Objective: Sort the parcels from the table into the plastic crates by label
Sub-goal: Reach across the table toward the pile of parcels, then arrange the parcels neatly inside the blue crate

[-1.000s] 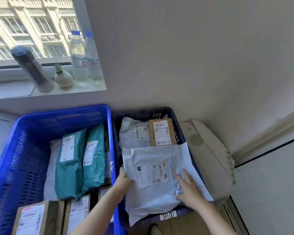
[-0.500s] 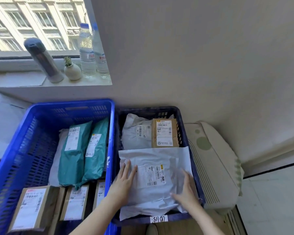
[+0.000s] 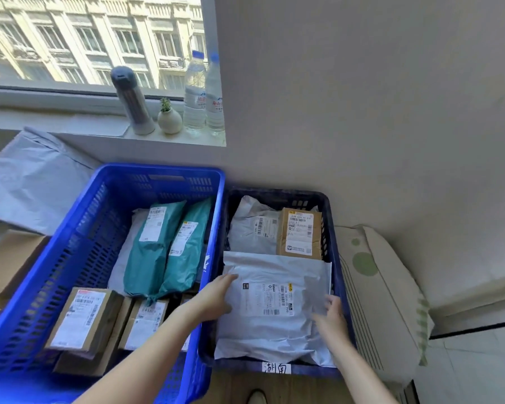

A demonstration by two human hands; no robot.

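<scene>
Grey parcel: lying label-up in the front half of the dark crate, atop whatever sits below; probably being settled flat so the label stays readable.
Left hand: fingers straight and released, laid against the parcel's left edge, pressing rather than gripping.
Right hand: at the parcel's right edge, beside the crate wall; fingers lightly bent and blurred, so cannot tell whether pinching the edge or merely touching.
Reason for the two-sided hold: likely to square a floppy bag between the crate walls.
Handwritten tag: one, on the dark crate's front rim; presumably the destination that decides the sorting.
Dark crate count: three parcels visible, namely the grey parcel, one grey mailer at the back and one small cardboard box beside it.
Blue crate: touching the dark crate's left side; two teal mailers leaning side by side on one white mailer, two cardboard boxes in plain view at the front, more part-hidden behind the arm.
Crates: two.
Left of the blue crate: one large grey bag over a carton, probably awaiting sorting.
Windowsill: one flask, one plant pot, two water bottles.
</scene>
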